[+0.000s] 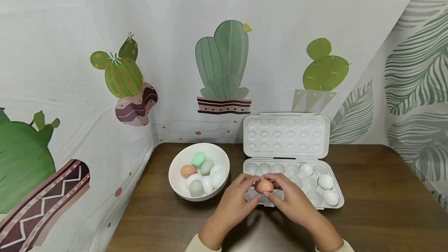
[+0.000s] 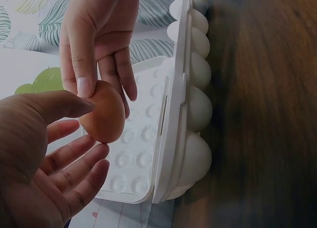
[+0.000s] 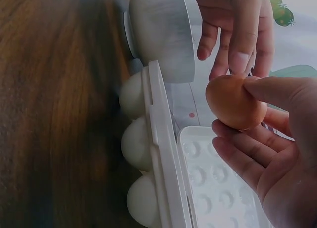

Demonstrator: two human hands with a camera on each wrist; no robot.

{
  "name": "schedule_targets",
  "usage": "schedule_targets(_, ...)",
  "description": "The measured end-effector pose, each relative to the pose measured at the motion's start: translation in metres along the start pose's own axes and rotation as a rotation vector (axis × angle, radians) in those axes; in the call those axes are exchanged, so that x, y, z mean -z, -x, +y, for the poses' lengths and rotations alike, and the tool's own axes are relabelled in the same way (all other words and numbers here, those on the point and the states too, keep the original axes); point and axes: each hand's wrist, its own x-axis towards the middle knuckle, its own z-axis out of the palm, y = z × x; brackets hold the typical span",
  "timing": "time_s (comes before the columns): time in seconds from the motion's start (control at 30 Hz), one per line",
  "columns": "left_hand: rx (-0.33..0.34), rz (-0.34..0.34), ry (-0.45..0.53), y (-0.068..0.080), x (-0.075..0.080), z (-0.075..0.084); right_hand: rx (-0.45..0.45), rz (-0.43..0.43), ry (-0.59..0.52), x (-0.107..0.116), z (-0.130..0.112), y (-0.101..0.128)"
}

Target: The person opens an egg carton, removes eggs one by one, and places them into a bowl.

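Meeting over the near edge of the egg tray, the two hands share one brown egg. The left hand pinches it between thumb and fingertips, and the left wrist view shows the lower fingers spread loosely beneath the shell. The right hand touches the egg's other side with thumb and forefinger, its remaining fingers hanging straight and relaxed. The egg sits in the air just above the tray's front-left cups, not resting in any of them. Out from there, four white eggs lie toward the tray's right end, and the dimpled lid stands open against the cactus-print backdrop. Left of the tray, a white bowl holds a mix of green, orange, grey and white eggs. Everything rests on the dark wooden bench.
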Motion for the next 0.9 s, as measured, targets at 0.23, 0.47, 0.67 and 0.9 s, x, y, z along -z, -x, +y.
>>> schedule_targets(0.23,-0.040,0.027,-0.022,0.000,-0.001,0.000,-0.041,-0.015,0.004,-0.001,-0.006,0.001)
schedule_targets(0.47,-0.047,0.036,-0.039,0.001,-0.002,0.000,-0.042,-0.013,0.000,-0.002,-0.010,0.001)
schedule_targets(0.67,-0.028,0.020,-0.026,0.003,-0.003,-0.001,-0.049,-0.019,-0.024,-0.003,-0.012,0.002)
schedule_targets(0.9,-0.015,0.007,-0.028,0.002,-0.005,0.000,-0.044,-0.027,-0.047,-0.004,-0.013,0.002)
